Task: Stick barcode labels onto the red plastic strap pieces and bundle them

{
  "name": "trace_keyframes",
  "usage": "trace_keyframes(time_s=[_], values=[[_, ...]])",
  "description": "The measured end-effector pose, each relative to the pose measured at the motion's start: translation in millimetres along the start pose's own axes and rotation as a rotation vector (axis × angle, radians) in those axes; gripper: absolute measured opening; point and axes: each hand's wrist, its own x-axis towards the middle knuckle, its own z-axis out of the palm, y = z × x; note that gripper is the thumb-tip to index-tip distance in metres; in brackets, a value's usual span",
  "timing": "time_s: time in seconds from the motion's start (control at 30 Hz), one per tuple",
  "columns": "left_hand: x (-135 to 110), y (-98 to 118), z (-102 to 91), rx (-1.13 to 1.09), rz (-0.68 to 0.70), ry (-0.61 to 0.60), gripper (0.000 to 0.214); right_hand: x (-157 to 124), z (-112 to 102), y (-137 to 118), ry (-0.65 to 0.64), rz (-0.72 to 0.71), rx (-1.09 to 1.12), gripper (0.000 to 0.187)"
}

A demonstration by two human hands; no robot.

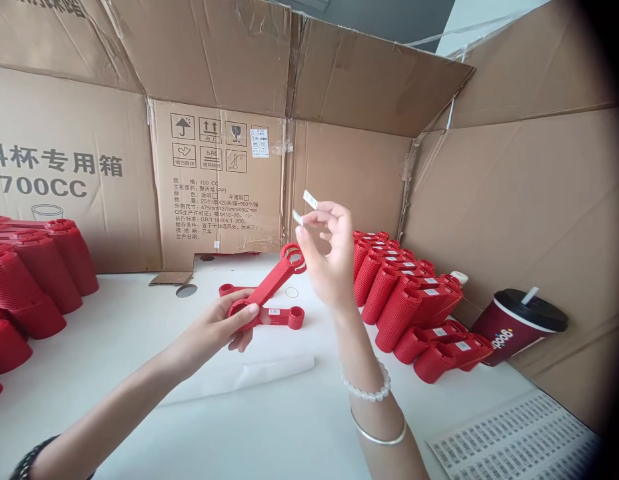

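My left hand (226, 321) grips a red plastic bar (272, 282) with a ring at each end, thumb on the near ring. The bar is tilted, its far end raised toward my right hand (332, 257). At my right fingertips are two small printed labels, an upper sticker (310, 199) and a lower sticker (298, 217); the thumb and fingers are bent close together. Behind the left hand, another red part (288, 316) with a label lies on the table, with a further red part (230, 289) partly hidden behind the held bar.
Stacked red parts (64, 267) stand on the left. Labelled red stacks (404, 287) fill the right, beside a lidded maroon cup (514, 327). A sticker sheet (519, 437) lies front right. White film (279, 370) and a thin ring (292, 292) lie mid-table; cardboard walls (349, 180) enclose it.
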Motion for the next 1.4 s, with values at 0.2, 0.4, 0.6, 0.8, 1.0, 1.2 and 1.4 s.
trace_keyframes(time_s=[0.2,0.4,0.6,0.8,1.0,1.2,1.4], values=[[5,-11,-5.5,-0.007,0.022,-0.013,0.032,-16,-9,-23,-0.468,0.194,-0.064,0.043],[7,-13,-6.5,0.097,0.056,0.028,0.033,-18,-6,-15,-0.497,0.246,-0.137,0.047],[9,-12,-7.5,0.167,0.076,0.058,0.039,-15,-10,-13,-0.508,0.264,-0.144,0.048],[8,-11,-6.1,0.190,0.067,0.070,0.044,-13,-8,-9,-0.516,0.263,-0.171,0.046],[3,-5,1.4,0.151,0.081,0.113,0.040,-11,-8,-8,-0.527,0.274,-0.185,0.047],[4,-6,-0.6,0.165,0.069,0.103,0.042,-11,-6,-4,-0.523,0.286,-0.170,0.049],[4,-6,-0.5,0.159,0.080,0.105,0.041,-10,-5,-2,-0.524,0.283,-0.149,0.049]])
